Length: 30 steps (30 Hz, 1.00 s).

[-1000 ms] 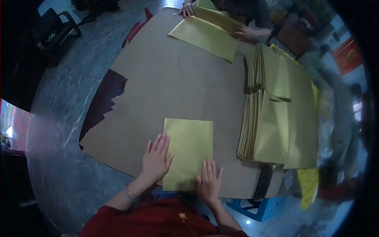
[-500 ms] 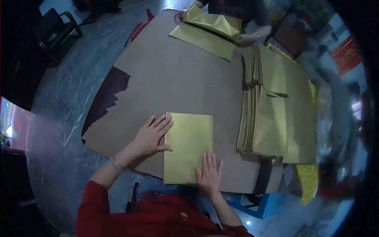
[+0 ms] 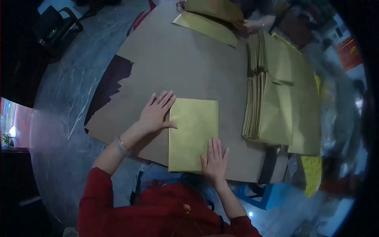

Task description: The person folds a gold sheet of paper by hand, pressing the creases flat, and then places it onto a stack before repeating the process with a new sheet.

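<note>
A folded sheet of gold paper (image 3: pixel 193 134) lies flat on the cardboard-topped table (image 3: pixel 158 71) in front of me. My left hand (image 3: pixel 156 112) rests at its left edge, fingers stretched out, with the thumb reaching onto the paper. Near the lower right corner, my right hand (image 3: pixel 215 162) lies open, its fingers along the right edge. Neither hand grips anything. To the right stands a thick stack of folded gold paper (image 3: pixel 304 114), tied or pinched around its middle.
Across the table, another person's hand (image 3: pixel 258 24) handles a large gold sheet (image 3: pixel 215 10) above a flat gold piece (image 3: pixel 205 29). A dark torn patch (image 3: pixel 110 87) marks the table's left side. A blue stool (image 3: pixel 262 195) sits below the near edge; a black chair (image 3: pixel 59 25) stands far left.
The view has shifted, so the table and paper appear higher. Both my hands keep their places on the paper. The other person's gold sheet has tilted and looks darker.
</note>
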Available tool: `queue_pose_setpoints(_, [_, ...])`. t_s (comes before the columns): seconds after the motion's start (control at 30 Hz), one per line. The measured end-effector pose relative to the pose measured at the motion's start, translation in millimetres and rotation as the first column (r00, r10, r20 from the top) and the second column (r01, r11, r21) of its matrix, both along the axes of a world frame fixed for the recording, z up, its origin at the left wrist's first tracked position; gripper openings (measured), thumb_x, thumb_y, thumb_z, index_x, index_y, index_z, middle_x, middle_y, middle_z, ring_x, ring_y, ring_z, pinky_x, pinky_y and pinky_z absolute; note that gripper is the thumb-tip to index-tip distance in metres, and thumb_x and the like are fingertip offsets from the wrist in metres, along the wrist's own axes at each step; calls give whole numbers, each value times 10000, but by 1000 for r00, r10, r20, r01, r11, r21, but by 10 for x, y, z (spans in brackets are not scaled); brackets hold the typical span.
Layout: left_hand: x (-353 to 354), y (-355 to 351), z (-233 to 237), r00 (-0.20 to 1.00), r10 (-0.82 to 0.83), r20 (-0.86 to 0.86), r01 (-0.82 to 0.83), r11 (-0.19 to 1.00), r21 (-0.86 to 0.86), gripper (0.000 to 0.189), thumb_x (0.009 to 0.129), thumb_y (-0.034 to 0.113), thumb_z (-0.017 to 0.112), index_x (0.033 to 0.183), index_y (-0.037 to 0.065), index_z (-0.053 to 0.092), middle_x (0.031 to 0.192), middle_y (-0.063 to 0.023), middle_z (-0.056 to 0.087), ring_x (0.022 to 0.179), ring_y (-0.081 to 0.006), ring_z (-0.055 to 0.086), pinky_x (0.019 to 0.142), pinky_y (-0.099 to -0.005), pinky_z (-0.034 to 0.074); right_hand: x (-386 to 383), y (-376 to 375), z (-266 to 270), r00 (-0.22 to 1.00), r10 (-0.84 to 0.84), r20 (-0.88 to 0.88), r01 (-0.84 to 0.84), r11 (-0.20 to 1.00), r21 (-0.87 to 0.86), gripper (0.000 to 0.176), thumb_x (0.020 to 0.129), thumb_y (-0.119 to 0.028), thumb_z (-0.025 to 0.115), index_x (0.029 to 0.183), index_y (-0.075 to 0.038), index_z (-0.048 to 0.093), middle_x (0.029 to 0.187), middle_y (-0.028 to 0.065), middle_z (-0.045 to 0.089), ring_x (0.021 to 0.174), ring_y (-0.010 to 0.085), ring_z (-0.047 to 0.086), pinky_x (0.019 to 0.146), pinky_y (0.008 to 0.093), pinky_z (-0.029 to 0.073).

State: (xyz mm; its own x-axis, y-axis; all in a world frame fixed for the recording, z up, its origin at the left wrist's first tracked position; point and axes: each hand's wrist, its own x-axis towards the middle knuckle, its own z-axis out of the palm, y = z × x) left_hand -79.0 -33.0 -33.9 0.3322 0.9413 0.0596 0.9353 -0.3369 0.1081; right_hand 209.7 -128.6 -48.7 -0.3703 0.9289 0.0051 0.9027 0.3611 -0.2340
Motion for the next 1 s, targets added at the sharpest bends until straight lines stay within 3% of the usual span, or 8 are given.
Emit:
queue_pose_setpoints(0.4, [-19, -5, -103, 998, -64, -22, 64, 998, 5, 928, 751, 699, 485, 1432, 97, 296, 1490, -66, 295, 1379, -255, 260, 1115, -501, 184, 76, -84, 2, 995, -99, -3, 99, 995, 33, 588, 917, -353, 477, 1413, -66, 345, 1488, 99, 302, 1380, 250, 274, 1109, 537, 128])
queue_pose_setpoints(0.6, [163, -280, -92, 995, -95, -37, 100, 980, 170, 770, 803, 551, 557, 1382, 78, 373, 1437, -84, 383, 1345, -241, 331, 1099, -486, 231, 341, -314, 15, 975, -209, 80, 205, 977, 60, 498, 977, -310, 377, 1417, -78, 338, 1505, 93, 264, 1402, 246, 220, 1124, 524, 85])
queue_pose_setpoints(0.63, [282, -435, 13, 995, -103, 14, 102, 990, 93, 736, 815, 513, 568, 1379, 79, 382, 1435, -84, 385, 1340, -245, 338, 1088, -480, 255, 359, -366, 22, 971, -225, 77, 221, 974, 59, 498, 977, -310, 377, 1417, -78, 338, 1505, 93, 264, 1402, 246, 220, 1124, 524, 85])
queue_pose_setpoints(0.7, [457, -796, 14, 982, -115, 150, 112, 993, 32, 726, 824, 504, 563, 1384, 78, 382, 1439, -80, 380, 1336, -251, 341, 1078, -475, 271, 403, -464, 40, 959, -262, -105, 273, 955, 119, 445, 962, -257, 430, 1358, -55, 420, 1422, 136, 385, 1332, 286, 349, 1086, 494, 236])
queue_pose_setpoints(0.73, [513, -946, -45, 988, -116, 107, 116, 993, -2, 715, 837, 498, 556, 1390, 82, 379, 1443, -78, 372, 1334, -256, 342, 1068, -474, 284, 418, -504, 51, 956, -272, -108, 284, 951, 121, 445, 962, -257, 430, 1358, -55, 420, 1422, 136, 385, 1332, 286, 349, 1086, 494, 236])
queue_pose_setpoints(0.8, [570, -1108, -94, 990, -100, 102, 100, 995, 6, 710, 844, 496, 551, 1394, 83, 373, 1448, -77, 363, 1337, -256, 337, 1070, -474, 281, 438, -545, 63, 873, -262, -410, 324, 942, 88, 347, 935, -190, 495, 1246, -36, 521, 1244, 153, 532, 1136, 327, 521, 937, 441, 417])
queue_pose_setpoints(0.93, [597, -1156, -62, 987, -36, 158, 37, 999, -2, 714, 862, 463, 552, 1408, 57, 336, 1461, -137, 319, 1343, -308, 312, 1074, -487, 270, 291, -465, 62, 807, -290, -515, 395, 913, 103, 281, 900, -164, 562, 1146, -29, 574, 1065, 136, 595, 912, 322, 595, 780, 404, 479])
queue_pose_setpoints(1.0, [604, -1192, -42, 913, 94, 396, -98, 995, -12, 638, 911, 338, 554, 1401, 4, 318, 1426, -208, 333, 1300, -333, 371, 1035, -456, 344, 186, -351, 242, 673, -576, -464, 472, 817, -331, 308, 892, -228, 579, 1139, -45, 574, 1021, 131, 597, 865, 316, 605, 766, 412, 478])
